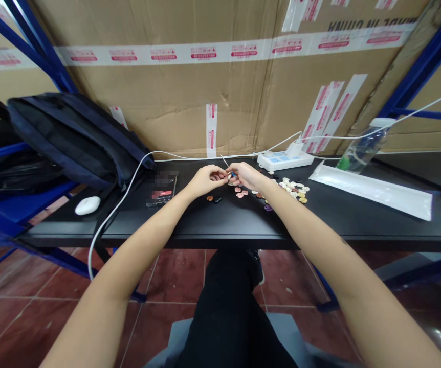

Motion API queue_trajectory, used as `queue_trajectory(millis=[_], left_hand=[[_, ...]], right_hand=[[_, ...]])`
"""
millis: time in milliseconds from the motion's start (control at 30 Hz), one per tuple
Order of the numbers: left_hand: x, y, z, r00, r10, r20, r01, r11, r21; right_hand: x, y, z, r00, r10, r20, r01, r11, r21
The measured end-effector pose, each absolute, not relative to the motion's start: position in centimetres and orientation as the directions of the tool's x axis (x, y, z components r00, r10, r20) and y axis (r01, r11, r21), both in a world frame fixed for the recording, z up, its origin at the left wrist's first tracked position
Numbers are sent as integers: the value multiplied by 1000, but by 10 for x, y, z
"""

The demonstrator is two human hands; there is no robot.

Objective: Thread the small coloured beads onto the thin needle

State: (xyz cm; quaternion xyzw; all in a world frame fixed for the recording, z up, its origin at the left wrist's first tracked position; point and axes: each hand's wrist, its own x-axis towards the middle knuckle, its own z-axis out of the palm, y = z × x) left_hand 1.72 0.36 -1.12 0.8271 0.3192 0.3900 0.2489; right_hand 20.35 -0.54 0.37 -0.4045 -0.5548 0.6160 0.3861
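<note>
Blue bead (233, 175) pinched between both hands (226, 177).

Both bare forearms run from the lower corners of the frame up toward the centre, converging just above the middle. The left hand (205, 180) is curled, fingers pinched toward its thumb. The right hand (245, 175) faces it, fingers likewise pinched, fingertips nearly meeting the left's. Crossed legs in dark trousers show at bottom centre.
</note>
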Motion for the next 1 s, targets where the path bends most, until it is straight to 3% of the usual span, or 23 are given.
queue_trajectory(millis=[200, 433, 700, 1000], left_hand=[[18, 6, -14, 494, 727, 477, 332, -664, 670], [15, 6, -13, 501, 690, 522, 356, -715, 602], [15, 2, -5, 553, 669, 497, 416, -738, 531], [14, 0, -6, 484, 783, 391, 437, -603, 667]], right_hand=[[204, -10, 3, -416, 901, -124, 107, -87, -990], [202, -15, 6, -426, 904, -38, 75, -6, -997], [204, -16, 6, -395, 917, -50, 91, -15, -996], [205, -18, 6, -383, 920, -82, 211, 1, -978]])
